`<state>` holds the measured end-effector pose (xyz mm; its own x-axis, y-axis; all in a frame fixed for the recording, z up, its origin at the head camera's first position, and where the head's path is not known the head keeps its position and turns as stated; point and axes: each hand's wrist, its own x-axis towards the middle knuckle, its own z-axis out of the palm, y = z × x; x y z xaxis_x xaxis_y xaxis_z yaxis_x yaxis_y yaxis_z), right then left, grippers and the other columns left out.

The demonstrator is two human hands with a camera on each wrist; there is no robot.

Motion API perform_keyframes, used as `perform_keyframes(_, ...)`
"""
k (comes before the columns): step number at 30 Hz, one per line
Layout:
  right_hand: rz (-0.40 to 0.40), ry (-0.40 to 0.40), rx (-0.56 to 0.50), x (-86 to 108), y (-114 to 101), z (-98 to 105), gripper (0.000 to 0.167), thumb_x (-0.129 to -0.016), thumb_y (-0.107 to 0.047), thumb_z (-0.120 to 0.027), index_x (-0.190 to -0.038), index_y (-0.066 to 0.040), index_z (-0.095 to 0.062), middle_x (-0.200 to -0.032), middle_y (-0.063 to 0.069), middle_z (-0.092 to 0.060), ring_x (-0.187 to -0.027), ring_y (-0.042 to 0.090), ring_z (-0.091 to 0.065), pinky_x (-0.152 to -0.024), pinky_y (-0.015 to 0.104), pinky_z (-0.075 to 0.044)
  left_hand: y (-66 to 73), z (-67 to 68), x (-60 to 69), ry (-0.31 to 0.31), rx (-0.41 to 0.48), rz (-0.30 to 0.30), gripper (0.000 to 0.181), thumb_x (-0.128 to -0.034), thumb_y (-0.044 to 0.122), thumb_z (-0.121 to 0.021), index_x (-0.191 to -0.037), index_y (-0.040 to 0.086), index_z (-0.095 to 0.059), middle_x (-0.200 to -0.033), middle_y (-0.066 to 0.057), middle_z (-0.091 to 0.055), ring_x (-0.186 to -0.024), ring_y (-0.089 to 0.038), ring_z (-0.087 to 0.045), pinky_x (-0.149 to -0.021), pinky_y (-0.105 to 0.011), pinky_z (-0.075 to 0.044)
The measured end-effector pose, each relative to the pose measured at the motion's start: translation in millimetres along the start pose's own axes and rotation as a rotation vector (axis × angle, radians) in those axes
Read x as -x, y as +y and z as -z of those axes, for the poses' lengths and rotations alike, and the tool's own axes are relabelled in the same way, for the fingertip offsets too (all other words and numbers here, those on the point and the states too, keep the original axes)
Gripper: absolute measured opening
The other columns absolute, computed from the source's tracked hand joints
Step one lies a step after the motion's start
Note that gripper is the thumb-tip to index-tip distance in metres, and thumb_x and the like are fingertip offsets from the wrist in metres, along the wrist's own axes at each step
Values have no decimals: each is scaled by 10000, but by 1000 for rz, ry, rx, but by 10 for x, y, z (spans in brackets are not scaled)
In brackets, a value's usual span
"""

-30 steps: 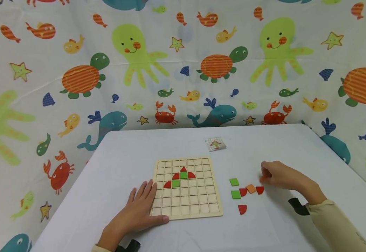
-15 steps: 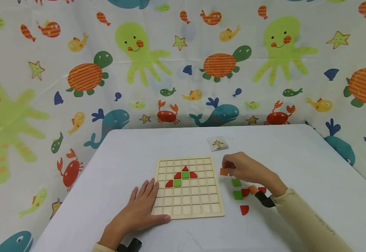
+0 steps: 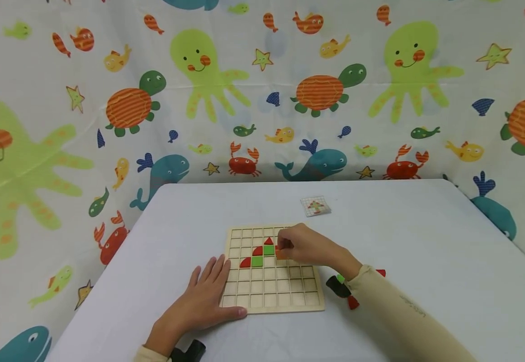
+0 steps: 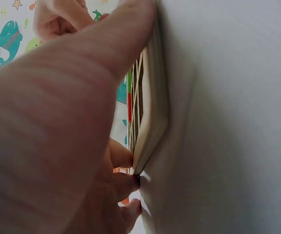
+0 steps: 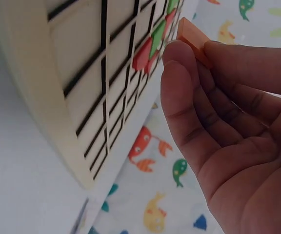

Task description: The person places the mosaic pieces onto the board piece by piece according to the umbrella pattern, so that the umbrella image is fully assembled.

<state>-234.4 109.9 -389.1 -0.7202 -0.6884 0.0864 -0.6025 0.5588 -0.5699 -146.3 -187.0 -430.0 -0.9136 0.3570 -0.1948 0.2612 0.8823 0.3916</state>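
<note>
My right hand [image 3: 309,245] pinches an orange square tile [image 5: 194,40] between thumb and fingertips, over the right part of a wooden grid board [image 3: 267,287]. On that board sit a red triangle [image 3: 269,241], an upper green square [image 3: 269,250], a lower green square [image 3: 256,261] and red quarter-circle tiles [image 3: 245,262]. One of the red tiles is mostly hidden behind the fingers. My left hand [image 3: 199,296] rests with outstretched fingers against the board's left edge, its thumb at the near left corner. In the left wrist view the thumb covers much of the board.
A small picture card [image 3: 315,205] lies behind the board on the white table [image 3: 217,206]. Right of the board are loose tiles, among them a red quarter-circle [image 3: 353,302]; my right sleeve [image 3: 393,301] hides several of them. A sea-animal curtain [image 3: 244,105] hangs behind the table.
My right hand has taken an orange square from the loose tiles and moved left with it, from the table to above the board. The left hand keeps its place at the board's edge.
</note>
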Motion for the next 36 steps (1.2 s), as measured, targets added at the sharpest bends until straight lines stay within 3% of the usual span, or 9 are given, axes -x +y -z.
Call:
perform_keyframes(7, 47, 3, 22, -154, -14, -92, 98, -964, 14, -758, -908, -60, -723, -780, -67, -628, -705, 89, -524, -660, 259, -499, 24, 30, -29, 6, -12, -18, 1267, -826, 779, -749, -1686, -7, -250, -1768, -191, -161, -1633, -394, -78, -1265, -657, -24)
perform_keyframes(18, -11, -4, 113, -241, -49, -189, 120, -979, -5, -752, -913, -99, -716, -809, -72, -644, -752, 125, -564, -704, 276, -517, 38, 62, -65, 17, -18, -24, 1266, -826, 785, -748, -1688, 1, -251, -1770, -184, -158, -1635, -377, -84, -1269, -646, -30)
perform_keyframes(31, -34, -53, 115, -212, -123, -296, 64, -992, -35, -760, -972, -91, -737, -854, -66, -643, -791, 142, -570, -745, 270, -525, -4, 1, 16, 0, 16, 2, 1272, -810, 786, -755, -1680, -4, -272, -1763, -189, -185, -1629, -389, -103, -1261, -668, -39)
perform_keyframes(36, 23, -15, 126, -105, -86, -227, 37, -997, -58, -760, -989, -90, -742, -829, -78, -625, -757, 106, -542, -705, 254, -499, -2, -3, 4, -8, 35, 1, 1274, -808, 782, -762, -1678, -10, -274, -1762, -195, -178, -1628, -396, -98, -1258, -671, -28)
